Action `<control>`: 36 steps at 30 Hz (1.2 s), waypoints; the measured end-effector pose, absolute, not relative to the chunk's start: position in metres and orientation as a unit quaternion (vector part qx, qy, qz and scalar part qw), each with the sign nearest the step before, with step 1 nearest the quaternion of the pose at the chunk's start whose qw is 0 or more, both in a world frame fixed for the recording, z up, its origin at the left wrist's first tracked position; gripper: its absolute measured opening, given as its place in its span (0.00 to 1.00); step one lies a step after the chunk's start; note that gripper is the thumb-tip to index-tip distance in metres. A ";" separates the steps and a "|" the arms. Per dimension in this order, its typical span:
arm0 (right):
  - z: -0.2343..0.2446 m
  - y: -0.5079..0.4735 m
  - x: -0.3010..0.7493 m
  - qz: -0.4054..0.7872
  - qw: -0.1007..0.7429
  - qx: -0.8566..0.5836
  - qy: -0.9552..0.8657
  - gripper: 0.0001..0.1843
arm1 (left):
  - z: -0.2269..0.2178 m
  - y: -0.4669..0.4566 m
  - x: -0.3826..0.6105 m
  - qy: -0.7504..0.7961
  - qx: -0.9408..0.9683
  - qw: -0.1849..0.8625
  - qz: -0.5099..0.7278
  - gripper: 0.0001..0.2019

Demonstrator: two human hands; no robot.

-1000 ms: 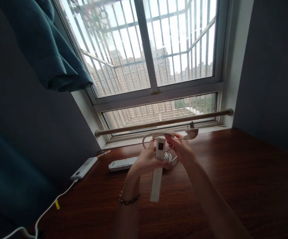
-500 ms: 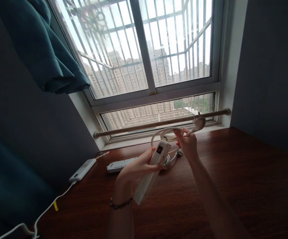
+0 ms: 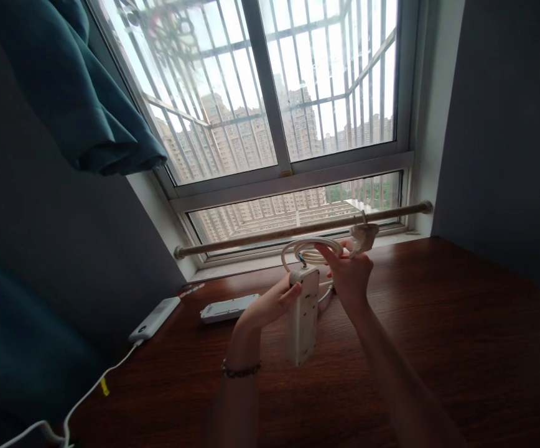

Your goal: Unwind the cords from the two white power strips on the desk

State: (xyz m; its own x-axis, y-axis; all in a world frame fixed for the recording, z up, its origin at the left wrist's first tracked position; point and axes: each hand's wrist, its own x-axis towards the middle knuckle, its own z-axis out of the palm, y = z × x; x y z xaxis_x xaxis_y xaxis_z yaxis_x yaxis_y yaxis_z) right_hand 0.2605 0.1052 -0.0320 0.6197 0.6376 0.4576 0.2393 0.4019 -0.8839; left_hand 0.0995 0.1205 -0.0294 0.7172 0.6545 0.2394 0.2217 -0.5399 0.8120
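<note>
My left hand (image 3: pixel 270 302) grips the top end of a white power strip (image 3: pixel 304 320), thumb across its edge. The strip hangs nearly upright over the table, its socket face turned to the right. From its upper end a white cord (image 3: pixel 314 244) runs out in several loops. My right hand (image 3: pixel 351 274) is closed round those coils, with the white plug (image 3: pixel 364 238) sticking out above the fingers. Part of another white cable shows behind the strip, partly hidden by my hands.
A second white power strip (image 3: pixel 230 308) lies on the brown wooden table (image 3: pixel 461 336). Farther left is a white device (image 3: pixel 155 320) with a white cable (image 3: pixel 90 373) bearing a yellow tag (image 3: pixel 105 386). A rail (image 3: pixel 298 233) crosses before the barred window; a blue curtain (image 3: pixel 97 118) hangs left.
My left hand has turned the power strip from a slant to nearly upright, so its socket face shows. My right hand has shifted slightly left, and the plug has tilted with it.
</note>
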 end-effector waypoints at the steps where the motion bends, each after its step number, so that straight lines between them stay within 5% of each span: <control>1: -0.031 0.105 0.260 0.137 0.731 -0.530 -0.408 0.26 | -0.030 0.121 0.102 0.247 0.831 0.423 0.264 0.37; 6: -0.034 0.106 0.260 0.117 0.717 -0.550 -0.412 0.26 | -0.033 0.124 0.101 0.294 0.825 0.407 0.260 0.40; 10: -0.039 0.108 0.255 0.086 0.691 -0.556 -0.454 0.27 | -0.029 0.122 0.092 0.459 0.773 0.223 0.376 0.33; 13: -0.037 0.104 0.250 0.109 0.685 -0.517 -0.502 0.24 | -0.023 0.118 0.093 0.401 0.770 0.104 0.485 0.37; 18: -0.029 0.093 0.247 0.134 0.655 -0.480 -0.567 0.19 | -0.020 0.119 0.095 0.338 0.772 0.248 0.478 0.11; 27: -0.024 0.093 0.255 0.180 0.691 -0.423 -0.558 0.18 | -0.013 0.115 0.082 0.280 0.663 0.420 0.553 0.19; 36: -0.022 0.095 0.312 0.305 0.766 -0.300 -0.480 0.25 | -0.013 0.123 0.075 0.316 0.582 0.455 0.596 0.25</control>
State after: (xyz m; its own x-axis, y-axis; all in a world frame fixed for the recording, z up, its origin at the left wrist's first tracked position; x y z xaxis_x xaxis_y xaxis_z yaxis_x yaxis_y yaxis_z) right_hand 0.3120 0.0949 -0.0219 0.3529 0.7552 0.5524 -0.1783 0.6338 -0.7527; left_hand 0.0746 0.1232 -0.0130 0.0908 0.9093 0.4062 -0.1744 -0.3871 0.9054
